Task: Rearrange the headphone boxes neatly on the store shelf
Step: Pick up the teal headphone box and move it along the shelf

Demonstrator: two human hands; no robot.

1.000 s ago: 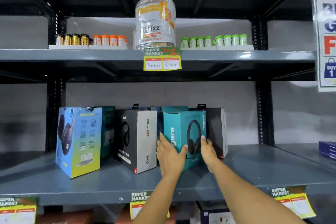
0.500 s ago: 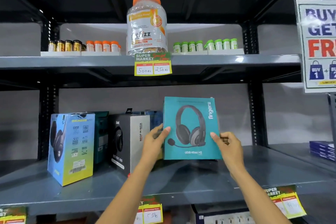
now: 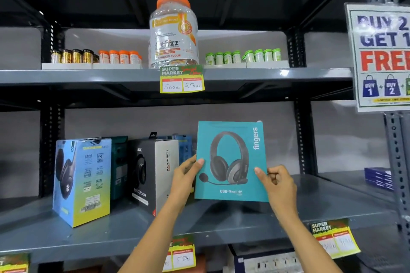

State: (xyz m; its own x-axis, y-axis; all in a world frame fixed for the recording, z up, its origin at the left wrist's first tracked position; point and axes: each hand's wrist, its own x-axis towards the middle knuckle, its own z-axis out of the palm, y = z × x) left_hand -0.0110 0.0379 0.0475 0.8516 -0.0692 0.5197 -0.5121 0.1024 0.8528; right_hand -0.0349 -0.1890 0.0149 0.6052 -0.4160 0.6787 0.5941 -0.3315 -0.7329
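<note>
A teal headphone box [image 3: 230, 162] faces me, held upright just above the grey middle shelf [image 3: 221, 224]. My left hand [image 3: 185, 175] grips its left edge and my right hand [image 3: 278, 184] grips its lower right edge. Left of it a black and white headphone box [image 3: 155, 173] stands angled on the shelf. A blue and yellow headphone box [image 3: 82, 179] stands further left, also turned at an angle. A dark teal box [image 3: 118, 166] and a blue box [image 3: 185, 146] stand behind them, mostly hidden.
The upper shelf [image 3: 88, 76] carries a large orange-lidded jar [image 3: 173, 33] and rows of small bottles [image 3: 241, 56]. A promo sign [image 3: 381, 57] hangs at the right upright. Price tags [image 3: 182, 80] hang on the shelf edges. Dark blue flat boxes [image 3: 378, 178] lie on the neighbouring shelf.
The teal box was lifted off the shelf from in front of a black box and turned front-on to me. Over the last half second it stayed nearly still in both hands.
</note>
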